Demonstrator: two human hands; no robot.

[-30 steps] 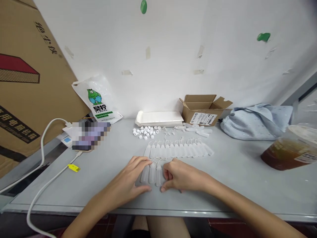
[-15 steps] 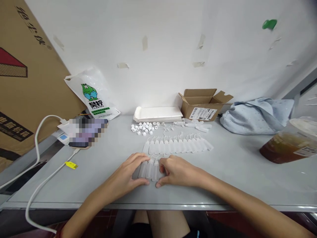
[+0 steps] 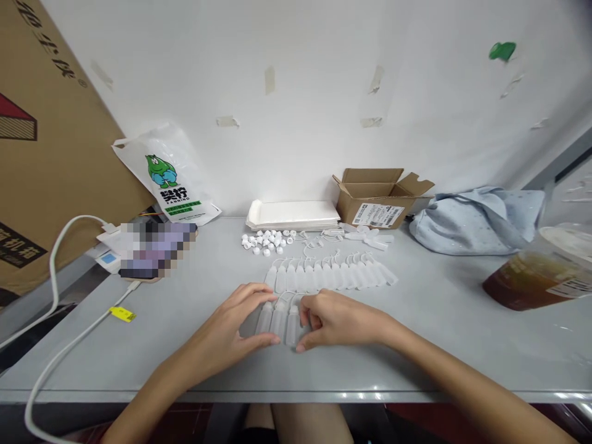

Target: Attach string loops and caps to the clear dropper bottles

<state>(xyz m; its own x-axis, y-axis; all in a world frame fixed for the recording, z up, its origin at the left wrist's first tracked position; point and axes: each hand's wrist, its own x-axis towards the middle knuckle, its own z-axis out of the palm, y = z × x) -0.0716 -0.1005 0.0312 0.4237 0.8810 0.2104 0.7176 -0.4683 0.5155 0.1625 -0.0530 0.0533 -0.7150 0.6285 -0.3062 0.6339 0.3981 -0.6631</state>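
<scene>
Several small translucent plastic squeeze bottles with loop-like strings or straps at their tops lie on the grey table. Three of them are between my hands: a left bottle (image 3: 264, 319), a middle bottle (image 3: 279, 322) and a right bottle (image 3: 293, 325). My left hand (image 3: 240, 317) is open at the left side of this group, thumb and fingers spread apart. At the other side, my right hand (image 3: 326, 320) has curled fingers against or close beside the right bottle, its thumb apart near the bottle's lower end. Just beyond lies a neat row of similar bottles (image 3: 328, 275).
Small white caps (image 3: 268, 239) are piled behind the row, before a stack of white trays or envelopes (image 3: 293, 214). An open cardboard box (image 3: 372, 197), a blue cloth bag (image 3: 476, 222) and a drink cup (image 3: 522, 277) stand right. A phone (image 3: 157, 250) with cable lies left.
The right bottle has shifted slightly right, so a gap shows between it and the middle one. My hands stay around the three bottles; the view has tilted a little.
</scene>
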